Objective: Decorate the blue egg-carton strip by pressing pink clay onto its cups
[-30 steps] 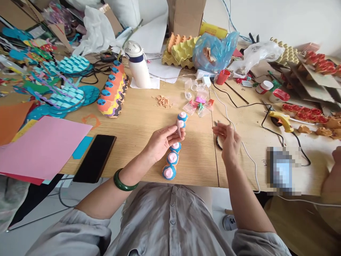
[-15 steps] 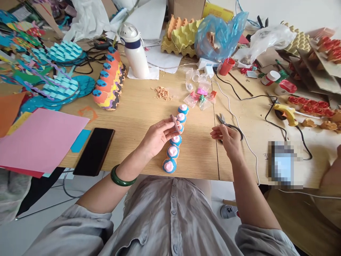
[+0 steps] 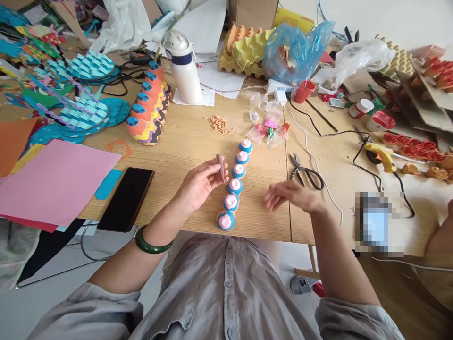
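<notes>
Between the thumb and fingers of my left hand (image 3: 201, 183) is a short brownish-pink stick (image 3: 221, 168), held upright; its material is unclear. Just right of it, a row of rounded egg-carton cups (image 3: 234, 186) runs away from me, painted blue with pale pink tops. My right hand (image 3: 292, 196), somewhat blurred, hovers right of the row with fingers stretched out and nothing visible in them. Beyond that hand lie black-handled scissors (image 3: 306, 171) with their blades apart.
A phone (image 3: 126, 199) and pink paper (image 3: 58, 182) lie at left. Behind are an orange painted egg-carton piece (image 3: 146, 106), a white thermos (image 3: 184, 71), orange shavings (image 3: 217, 124) and small clay bags (image 3: 269, 125). A glue gun (image 3: 382, 157) and cables lie right, near another person's arm (image 3: 440, 231).
My right hand has moved left and nearer to me, away from above the scissors, which stay put. My left hand has shifted left with the stick, uncovering the middle cups.
</notes>
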`<state>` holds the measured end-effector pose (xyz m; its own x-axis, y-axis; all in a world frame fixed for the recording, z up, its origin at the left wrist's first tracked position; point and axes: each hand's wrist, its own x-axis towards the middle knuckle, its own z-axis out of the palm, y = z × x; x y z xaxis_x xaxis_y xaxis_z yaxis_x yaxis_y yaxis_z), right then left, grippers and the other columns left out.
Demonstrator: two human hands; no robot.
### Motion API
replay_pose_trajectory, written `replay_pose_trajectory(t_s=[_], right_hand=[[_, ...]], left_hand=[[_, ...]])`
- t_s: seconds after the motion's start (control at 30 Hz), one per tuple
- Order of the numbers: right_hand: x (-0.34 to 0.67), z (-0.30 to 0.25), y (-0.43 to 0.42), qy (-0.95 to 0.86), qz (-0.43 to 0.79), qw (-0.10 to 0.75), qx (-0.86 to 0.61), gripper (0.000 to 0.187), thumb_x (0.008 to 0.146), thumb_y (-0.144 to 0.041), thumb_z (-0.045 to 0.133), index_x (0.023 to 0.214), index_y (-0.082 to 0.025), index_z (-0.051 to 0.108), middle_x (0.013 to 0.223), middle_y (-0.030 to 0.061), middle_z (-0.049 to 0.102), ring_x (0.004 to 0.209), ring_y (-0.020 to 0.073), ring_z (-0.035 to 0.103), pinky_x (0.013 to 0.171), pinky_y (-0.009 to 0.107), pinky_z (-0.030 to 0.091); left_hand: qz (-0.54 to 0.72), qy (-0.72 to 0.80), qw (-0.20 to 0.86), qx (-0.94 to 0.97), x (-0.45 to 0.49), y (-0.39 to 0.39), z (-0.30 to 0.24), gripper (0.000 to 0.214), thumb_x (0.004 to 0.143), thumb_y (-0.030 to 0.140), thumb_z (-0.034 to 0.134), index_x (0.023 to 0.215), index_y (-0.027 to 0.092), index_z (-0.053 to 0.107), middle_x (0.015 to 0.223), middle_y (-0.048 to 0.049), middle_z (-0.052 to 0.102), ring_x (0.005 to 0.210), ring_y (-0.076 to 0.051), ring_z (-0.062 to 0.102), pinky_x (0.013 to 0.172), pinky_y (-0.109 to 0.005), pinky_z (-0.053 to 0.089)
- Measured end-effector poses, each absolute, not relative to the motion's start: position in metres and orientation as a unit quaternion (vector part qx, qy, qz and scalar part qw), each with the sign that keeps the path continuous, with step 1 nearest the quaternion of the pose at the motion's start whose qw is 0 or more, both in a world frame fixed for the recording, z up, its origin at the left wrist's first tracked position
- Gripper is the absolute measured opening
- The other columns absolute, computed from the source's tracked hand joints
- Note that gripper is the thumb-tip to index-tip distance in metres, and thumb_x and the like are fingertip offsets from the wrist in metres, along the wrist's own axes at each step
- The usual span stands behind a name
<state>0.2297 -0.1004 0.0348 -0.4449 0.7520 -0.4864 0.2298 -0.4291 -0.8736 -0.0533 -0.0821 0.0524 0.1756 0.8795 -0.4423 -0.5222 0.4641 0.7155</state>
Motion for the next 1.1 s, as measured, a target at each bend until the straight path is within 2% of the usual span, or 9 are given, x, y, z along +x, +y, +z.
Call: replay_pose_trajectory(t_s=[0.03, 0.07, 0.17, 0.27, 0.4, 0.53, 0.6, 0.8, 1.1], right_hand=[[0.23, 0.032, -0.103, -0.504, 0.71, 0.137, -0.472, 0.057, 0.083, -0.068, 0.069, 0.084, -0.011, 0.079, 0.079, 0.014, 0.08, 0.068, 0.0215, 0.075, 0.064, 0.036, 0.064], [0.231, 0.028, -0.103, -0.509, 0.697, 0.152, -0.482, 0.057, 0.082, -0.068, 0.07, 0.086, -0.012, 0.079, 0.082, 0.014, 0.08, 0.069, 0.0211, 0.075, 0.065, 0.035, 0.064], [0.235, 0.016, -0.083, -0.497, 0.456, 0.459, -0.579, 0.045, 0.083, -0.062, 0.072, 0.095, -0.019, 0.079, 0.104, 0.0086, 0.081, 0.093, 0.0182, 0.075, 0.087, 0.034, 0.062], [0.244, 0.011, -0.056, -0.456, 0.349, 0.581, -0.577, 0.04, 0.087, -0.058, 0.068, 0.098, -0.021, 0.079, 0.114, 0.0079, 0.079, 0.109, 0.02, 0.072, 0.096, 0.036, 0.06], [0.252, 0.012, -0.033, -0.442, 0.419, 0.468, -0.64, 0.052, 0.084, -0.065, 0.066, 0.067, -0.017, 0.074, 0.08, 0.012, 0.078, 0.08, 0.0234, 0.074, 0.081, 0.042, 0.063], [0.248, 0.013, -0.018, -0.475, 0.318, 0.542, -0.616, 0.037, 0.088, -0.055, 0.065, 0.09, -0.021, 0.079, 0.118, 0.0083, 0.079, 0.119, 0.0237, 0.069, 0.112, 0.044, 0.049], [0.245, 0.014, -0.013, -0.474, 0.288, 0.589, -0.588, 0.035, 0.092, -0.052, 0.06, 0.097, -0.023, 0.079, 0.126, 0.0066, 0.076, 0.127, 0.0213, 0.065, 0.115, 0.042, 0.045], [0.249, 0.018, -0.019, -0.399, 0.366, 0.601, -0.588, 0.043, 0.089, -0.058, 0.062, 0.086, -0.018, 0.076, 0.102, 0.0109, 0.078, 0.084, 0.0185, 0.073, 0.072, 0.032, 0.062], [0.212, 0.041, -0.054, -0.414, 0.437, 0.561, -0.568, 0.025, 0.086, -0.043, 0.071, 0.088, -0.019, 0.075, 0.087, 0.0055, 0.076, 0.071, 0.0135, 0.069, 0.065, 0.028, 0.062]], left_hand=[[0.474, 0.43, 0.741, 0.205, -0.053, -0.082, 0.051, 0.019, 0.082, 0.013, 0.071, 0.1, 0.014, 0.076, 0.091, -0.0046, 0.076, 0.08, -0.013, 0.07, 0.081, -0.027, 0.057], [0.471, 0.426, 0.745, 0.204, -0.052, -0.082, 0.05, 0.019, 0.082, 0.014, 0.071, 0.1, 0.014, 0.076, 0.091, -0.0049, 0.076, 0.081, -0.013, 0.07, 0.08, -0.027, 0.057], [0.452, 0.405, 0.765, 0.214, -0.045, -0.084, 0.049, 0.018, 0.082, 0.016, 0.072, 0.099, 0.013, 0.077, 0.09, -0.0051, 0.076, 0.082, -0.013, 0.07, 0.077, -0.026, 0.057], [0.436, 0.388, 0.779, 0.231, -0.041, -0.086, 0.048, 0.019, 0.081, 0.019, 0.074, 0.099, 0.014, 0.078, 0.09, -0.0048, 0.076, 0.077, -0.014, 0.07, 0.075, -0.027, 0.057], [0.44, 0.396, 0.771, 0.235, -0.044, -0.089, 0.046, 0.02, 0.079, 0.02, 0.077, 0.098, 0.014, 0.079, 0.089, -0.0047, 0.076, 0.078, -0.013, 0.07, 0.077, -0.026, 0.057], [0.439, 0.389, 0.774, 0.239, -0.043, -0.091, 0.044, 0.018, 0.08, 0.021, 0.077, 0.097, 0.014, 0.079, 0.089, -0.0054, 0.076, 0.077, -0.013, 0.07, 0.075, -0.025, 0.057], [0.433, 0.381, 0.78, 0.243, -0.041, -0.092, 0.044, 0.017, 0.079, 0.02, 0.077, 0.096, 0.014, 0.079, 0.09, -0.0059, 0.076, 0.077, -0.014, 0.071, 0.075, -0.025, 0.058], [0.435, 0.374, 0.783, 0.24, -0.037, -0.091, 0.048, 0.019, 0.078, 0.019, 0.077, 0.096, 0.013, 0.078, 0.089, -0.0049, 0.076, 0.074, -0.015, 0.072, 0.078, -0.028, 0.058], [0.466, 0.37, 0.748, 0.295, -0.019, -0.086, 0.05, 0.022, 0.077, 0.029, 0.082, 0.091, 0.015, 0.074, 0.088, -0.005, 0.076, 0.082, -0.016, 0.071, 0.086, -0.032, 0.055]])
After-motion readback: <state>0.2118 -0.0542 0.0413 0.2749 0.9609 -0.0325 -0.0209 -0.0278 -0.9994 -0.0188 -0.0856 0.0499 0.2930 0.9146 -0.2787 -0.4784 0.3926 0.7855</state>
